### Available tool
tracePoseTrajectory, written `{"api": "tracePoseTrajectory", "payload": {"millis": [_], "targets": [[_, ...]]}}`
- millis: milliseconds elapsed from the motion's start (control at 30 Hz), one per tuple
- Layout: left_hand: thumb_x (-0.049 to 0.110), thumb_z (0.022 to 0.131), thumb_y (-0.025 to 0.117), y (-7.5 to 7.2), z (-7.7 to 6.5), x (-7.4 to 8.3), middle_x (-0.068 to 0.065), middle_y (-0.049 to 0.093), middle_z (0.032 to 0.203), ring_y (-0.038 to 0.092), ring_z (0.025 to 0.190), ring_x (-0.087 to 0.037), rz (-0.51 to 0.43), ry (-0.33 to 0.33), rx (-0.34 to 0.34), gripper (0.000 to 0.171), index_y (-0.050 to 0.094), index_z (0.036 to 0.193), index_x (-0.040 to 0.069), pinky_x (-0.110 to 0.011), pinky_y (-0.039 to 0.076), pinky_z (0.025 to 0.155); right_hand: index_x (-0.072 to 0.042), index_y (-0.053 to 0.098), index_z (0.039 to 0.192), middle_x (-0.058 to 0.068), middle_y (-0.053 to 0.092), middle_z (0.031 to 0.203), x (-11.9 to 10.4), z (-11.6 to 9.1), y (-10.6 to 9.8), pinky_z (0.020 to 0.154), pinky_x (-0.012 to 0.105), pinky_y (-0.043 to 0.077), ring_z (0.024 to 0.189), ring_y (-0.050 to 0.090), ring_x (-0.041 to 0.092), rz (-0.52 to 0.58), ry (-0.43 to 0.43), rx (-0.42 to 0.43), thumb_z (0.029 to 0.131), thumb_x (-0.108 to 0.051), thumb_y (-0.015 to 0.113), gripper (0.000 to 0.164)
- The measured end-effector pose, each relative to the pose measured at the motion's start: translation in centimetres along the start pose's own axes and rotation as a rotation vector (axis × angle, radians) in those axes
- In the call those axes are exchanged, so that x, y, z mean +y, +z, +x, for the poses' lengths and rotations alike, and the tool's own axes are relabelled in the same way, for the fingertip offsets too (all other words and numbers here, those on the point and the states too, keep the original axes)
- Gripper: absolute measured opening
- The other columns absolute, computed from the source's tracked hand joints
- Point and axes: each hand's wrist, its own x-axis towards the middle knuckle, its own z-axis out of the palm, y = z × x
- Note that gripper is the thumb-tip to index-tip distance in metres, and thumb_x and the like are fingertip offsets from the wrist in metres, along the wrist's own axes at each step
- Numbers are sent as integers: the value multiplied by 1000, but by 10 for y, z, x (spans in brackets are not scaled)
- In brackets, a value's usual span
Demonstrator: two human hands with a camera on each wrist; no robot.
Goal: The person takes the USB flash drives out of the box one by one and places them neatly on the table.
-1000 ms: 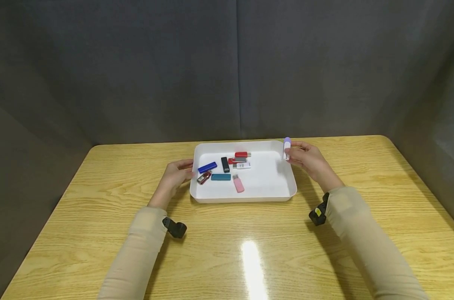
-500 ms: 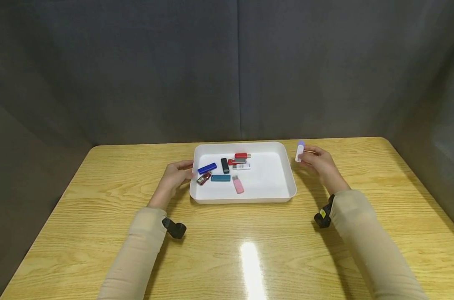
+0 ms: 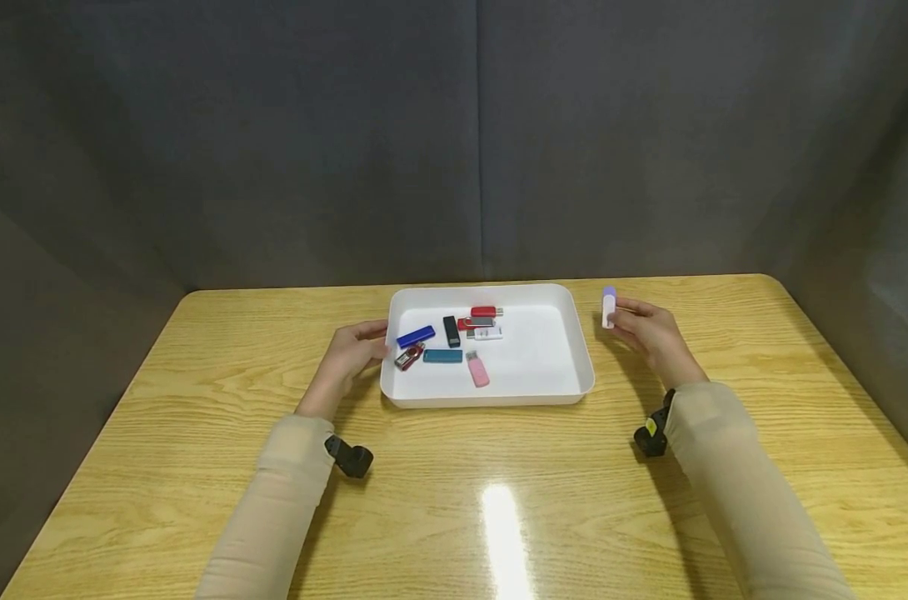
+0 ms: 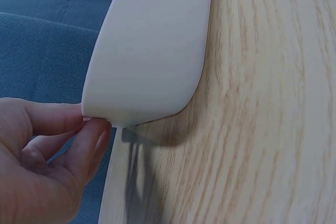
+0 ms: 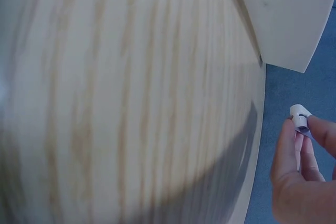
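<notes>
My left hand (image 3: 351, 357) pinches the left wall of a white tray (image 3: 491, 401) between thumb and fingers; the left wrist view shows the grip on the tray's rim (image 4: 94, 111). Just right of the tray, my right hand (image 3: 652, 333) pinches a white and purple USB stick (image 3: 608, 308), held upright with the purple end on top. In the right wrist view the stick's white end (image 5: 299, 116) points toward the camera. Inside the tray lie several USB sticks, among them a blue one (image 3: 416, 337), a teal one (image 3: 442, 356), a black one (image 3: 451, 332) and a pink one (image 3: 477, 370).
Two red sticks, one red (image 3: 484, 312) and one red with a grey metal cover (image 3: 482, 322), lie in the tray's middle by a white one (image 3: 488, 333). A brown-red stick (image 3: 409, 357) lies left. Dark curtains (image 3: 334, 150) hang behind the wooden table (image 3: 454, 517).
My right hand has moved right with the white and purple USB stick, from over the tray's right wall to beside the tray. My left hand stays on the tray.
</notes>
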Motion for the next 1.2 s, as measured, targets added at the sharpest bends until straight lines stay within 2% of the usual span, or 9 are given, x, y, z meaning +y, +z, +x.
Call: {"api": "tracePoseTrajectory", "payload": {"millis": [200, 300, 367, 433, 533, 667, 800, 967, 1200], "targets": [[-4, 87, 52, 0, -2, 1, -19, 48, 143, 52, 122, -29, 13, -1, 6, 55, 44, 141, 1, -38, 46, 105, 6, 22, 148, -6, 50, 105, 4, 2, -6, 82, 10, 51, 80, 59, -7, 6, -1, -37, 95, -8, 52, 62], [-4, 87, 52, 0, -3, 2, -19, 47, 144, 53, 121, -29, 19, 0, 9, 55, 44, 141, 1, -39, 46, 105, 6, 21, 148, -6, 49, 107, 6, 2, -9, 83, 10, 51, 81, 59, -6, -23, 11, -62, 96, -7, 50, 61], [-3, 87, 52, 0, -4, 2, -19, 47, 144, 53, 121, -29, 21, -1, 8, 55, 44, 141, 1, -39, 46, 105, 6, 21, 149, -2, 49, 115, 7, 2, -9, 85, 10, 51, 82, 58, -7, -49, 19, -70, 97, -8, 49, 61], [-3, 87, 52, 0, -4, 2, -18, 47, 144, 53, 120, -28, 24, -7, 9, 55, 44, 141, 2, -39, 46, 105, 6, 19, 149, 8, 44, 129, 7, 2, -10, 87, 10, 50, 84, 57, -9, -77, 22, -78, 98, -9, 47, 60], [-3, 87, 52, -1, -3, 2, -18, 47, 144, 52, 121, -28, 28, -8, 8, 55, 44, 141, 1, -39, 45, 105, 5, 19, 149, 19, 29, 149, 7, 3, -9, 90, 10, 48, 85, 55, -10, -96, 34, -68, 99, -10, 45, 59], [-3, 87, 52, 0, -1, 1, -19, 47, 144, 52, 122, -29, 33, -4, 7, 55, 43, 142, 1, -39, 45, 105, 4, 20, 149, 20, 17, 158, 7, 5, -7, 93, 10, 47, 87, 51, -10, -125, 57, -41, 99, -11, 45, 58], [-3, 88, 52, 0, -1, 2, -19, 47, 143, 52, 121, -28, 35, -4, 9, 55, 44, 141, 2, -38, 46, 105, 3, 22, 149, 20, 19, 158, 7, 6, -6, 93, 10, 46, 89, 49, -8, -152, 67, -23, 99, -11, 45, 57], [-3, 87, 53, 1, -3, 2, -17, 47, 143, 52, 120, -28, 35, -9, 12, 54, 45, 141, 3, -38, 46, 104, 6, 24, 148, 23, 21, 156, 7, 7, -2, 92, 11, 48, 83, 51, -11, -151, 52, -7, 98, -9, 46, 56], [-3, 88, 51, 0, -4, 3, -19, 47, 144, 52, 121, -29, 28, 8, 0, 54, 43, 141, 1, -39, 46, 105, 9, 35, 143, 29, 37, 146, 7, 8, 4, 79, 7, 50, 75, 51, -13, -323, -5, 45, 96, -10, 50, 52]]}}
